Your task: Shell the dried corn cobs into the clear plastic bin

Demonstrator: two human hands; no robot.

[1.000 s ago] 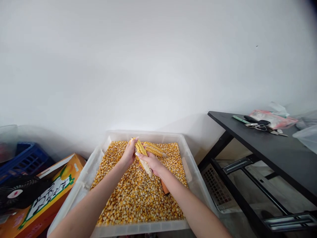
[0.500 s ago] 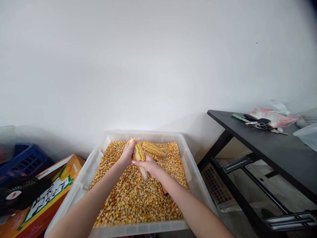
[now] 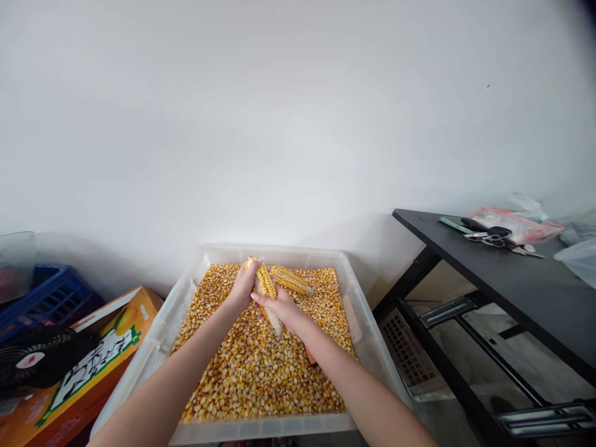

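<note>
Both of my hands grip one partly stripped corn cob (image 3: 266,282), held tilted above the loose corn kernels (image 3: 261,379). My left hand (image 3: 243,287) is wrapped round its upper end. My right hand (image 3: 282,308) closes round the lower part, thumb laid across it; below the thumb the bare pale end sticks out. Rows of yellow kernels remain on the upper part. More corn on the cob (image 3: 293,280) lies on the kernels just behind my right hand. A small orange piece (image 3: 310,355) shows beside my right forearm, mostly hidden.
A clear plastic bin (image 3: 367,329) holds the kernels, against a white wall. At left are an orange carton (image 3: 100,366), a black fan-like object (image 3: 32,360) and a blue basket (image 3: 65,292). A black table (image 3: 503,273) at right bears keys (image 3: 488,236) and plastic bags.
The view has shifted slightly. My right thumb has moved a little on the cob, while both hands keep hold of it.
</note>
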